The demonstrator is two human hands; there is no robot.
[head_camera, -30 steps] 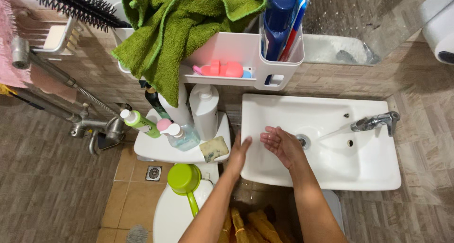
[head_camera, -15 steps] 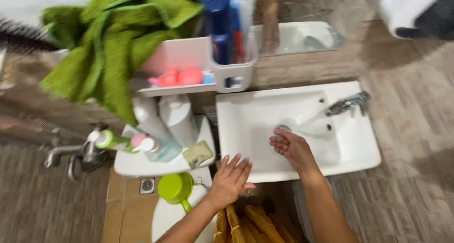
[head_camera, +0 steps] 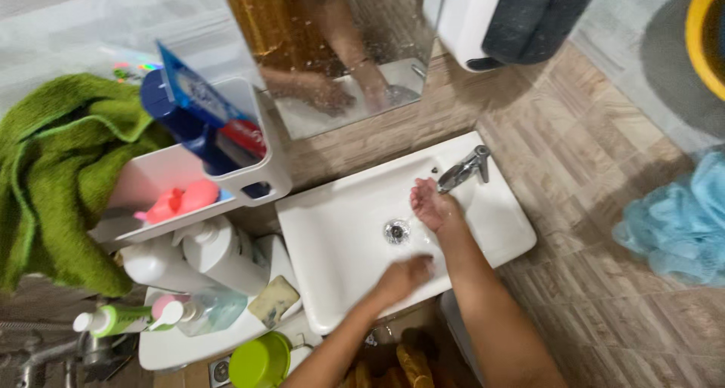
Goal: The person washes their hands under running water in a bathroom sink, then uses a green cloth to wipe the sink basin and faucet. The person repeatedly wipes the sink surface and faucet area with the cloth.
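Both hands have moved into the white sink (head_camera: 483,237) since the earlier frames: right hand (head_camera: 432,204) now under the chrome tap (head_camera: 463,169), fingers loosely open, holding nothing; left hand (head_camera: 402,278) blurred at the front of the basin, fingers curled, can't tell any grip. Drain (head_camera: 396,231) lies between them. Brown tiled wall, mirror (head_camera: 332,48) above. Left of the sink: white shelf (head_camera: 170,346) with pump bottles (head_camera: 219,256), sponge (head_camera: 273,300), green towel (head_camera: 53,184), green scoop (head_camera: 260,361).
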